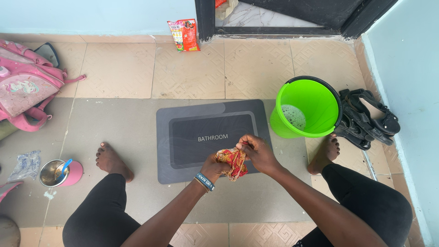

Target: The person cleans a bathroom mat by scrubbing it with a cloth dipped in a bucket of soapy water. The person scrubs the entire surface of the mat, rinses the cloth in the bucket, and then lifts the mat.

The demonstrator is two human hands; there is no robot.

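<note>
Both hands clutch one crumpled red-and-yellow patterned cloth (pixel 232 161), bunched and twisted tight: the left hand (pixel 214 167) grips its lower end, the right hand (pixel 257 152) pinches the top, just above a dark grey bath mat (pixel 183 137), a green bucket (pixel 315 98) beyond the right hand

A mat (pixel 208 137) is laid on the floor between two feet. Over its near edge a cloth (pixel 232 161) is gripped by the left hand (pixel 214 168) and the right hand (pixel 258 153). A bucket (pixel 315 98) is set right of the mat, with sandals (pixel 368 118) beside it against the wall. A backpack (pixel 25 84) lies far left, a cup (pixel 54 173) nearer.
</note>
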